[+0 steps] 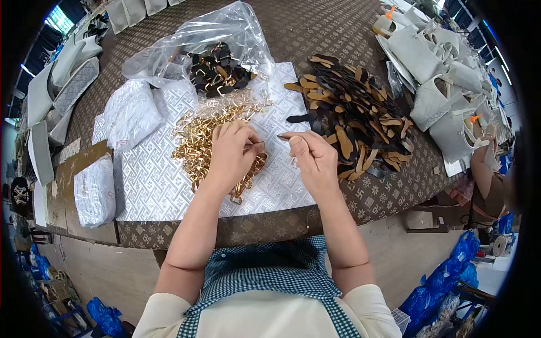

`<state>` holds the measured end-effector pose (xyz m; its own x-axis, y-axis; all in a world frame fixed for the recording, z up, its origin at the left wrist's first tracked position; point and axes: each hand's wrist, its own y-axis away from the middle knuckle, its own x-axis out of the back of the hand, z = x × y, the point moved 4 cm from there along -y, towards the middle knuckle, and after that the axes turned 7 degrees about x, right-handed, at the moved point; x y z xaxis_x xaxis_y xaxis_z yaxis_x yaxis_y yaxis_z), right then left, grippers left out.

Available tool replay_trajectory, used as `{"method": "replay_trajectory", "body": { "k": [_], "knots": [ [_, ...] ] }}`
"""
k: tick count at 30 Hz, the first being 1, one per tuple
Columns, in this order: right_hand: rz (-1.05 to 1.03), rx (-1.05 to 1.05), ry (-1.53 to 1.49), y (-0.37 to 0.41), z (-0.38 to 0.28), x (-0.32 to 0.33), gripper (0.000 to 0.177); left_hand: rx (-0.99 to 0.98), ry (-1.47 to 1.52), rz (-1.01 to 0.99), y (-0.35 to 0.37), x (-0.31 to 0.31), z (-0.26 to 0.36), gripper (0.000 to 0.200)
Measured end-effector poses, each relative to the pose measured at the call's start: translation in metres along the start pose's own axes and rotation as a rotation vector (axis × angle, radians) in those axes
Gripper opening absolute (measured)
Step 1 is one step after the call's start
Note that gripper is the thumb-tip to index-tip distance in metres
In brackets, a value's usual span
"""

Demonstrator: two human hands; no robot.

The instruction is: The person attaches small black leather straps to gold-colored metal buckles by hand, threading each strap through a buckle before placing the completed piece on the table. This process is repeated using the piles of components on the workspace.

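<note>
My left hand (pixel 232 149) is over the pile of gold metal buckles (pixel 194 132), its fingers curled and thumb and fingertips close together. Whatever is in that pinch is too small to make out. To its right, my right hand (pixel 315 160) pinches a small dark leather tab (pixel 282 137), which points toward the left hand. Beyond my right hand lies a large heap of black and tan leather tabs (pixel 360 112). Several black tabs fitted with gold buckles (pixel 217 70) sit in an open clear plastic bag (pixel 225 25) behind the buckle pile.
A white patterned sheet (pixel 152 191) covers part of the brown patterned table (pixel 389 197). Two white wrapped packs (pixel 132 112) (pixel 94 191) stand at left. Pale bag pieces (pixel 414 53) are heaped at right, where another person's arm (pixel 483 169) reaches in. Blue bags (pixel 434 293) lie on the floor.
</note>
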<state>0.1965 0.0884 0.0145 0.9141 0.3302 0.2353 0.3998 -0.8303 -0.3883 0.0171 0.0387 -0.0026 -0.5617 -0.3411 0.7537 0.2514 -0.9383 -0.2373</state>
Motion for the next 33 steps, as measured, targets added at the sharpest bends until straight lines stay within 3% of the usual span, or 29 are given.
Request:
{"method": "replay_trajectory", "body": {
  "k": [1,2,5,9,15,19,23,26,29,33],
  "knots": [
    [0.013,-0.067,-0.081,0.002,0.005,-0.005,0.02,0.032,0.078,-0.009,0.0,0.002,0.002,0.016],
    [0.025,-0.08,-0.174,0.003,0.005,-0.008,0.015,0.273,0.445,-0.089,0.004,0.002,-0.002,0.013],
    [0.06,-0.283,-0.455,0.01,0.02,-0.01,0.015,0.325,1.001,-0.089,0.005,0.0,-0.005,0.014],
    [-0.029,-0.34,-0.583,0.012,0.022,-0.015,0.017,0.304,1.118,-0.055,0.01,-0.004,0.007,0.012],
    [-0.039,-0.405,-0.712,0.014,0.022,-0.017,0.016,0.075,1.077,-0.07,0.016,-0.01,0.018,0.014],
    [-0.026,-0.416,-0.758,0.014,0.024,-0.016,0.013,0.083,0.999,-0.106,0.014,-0.008,0.026,0.01],
    [-0.06,-0.383,-0.736,0.015,0.022,-0.019,0.013,0.372,1.243,-0.226,0.017,-0.019,0.012,0.013],
    [-0.107,-0.33,-0.627,0.014,0.018,-0.018,0.008,0.407,1.19,-0.265,0.014,-0.017,0.013,0.016],
    [-0.167,-0.302,-0.592,0.015,0.017,-0.019,0.012,0.443,1.178,-0.379,0.015,-0.013,0.006,0.017],
    [-0.201,-0.155,-0.402,0.017,0.015,-0.022,0.033,0.369,1.173,-0.272,0.013,-0.005,0.004,0.013]
  ]
}}
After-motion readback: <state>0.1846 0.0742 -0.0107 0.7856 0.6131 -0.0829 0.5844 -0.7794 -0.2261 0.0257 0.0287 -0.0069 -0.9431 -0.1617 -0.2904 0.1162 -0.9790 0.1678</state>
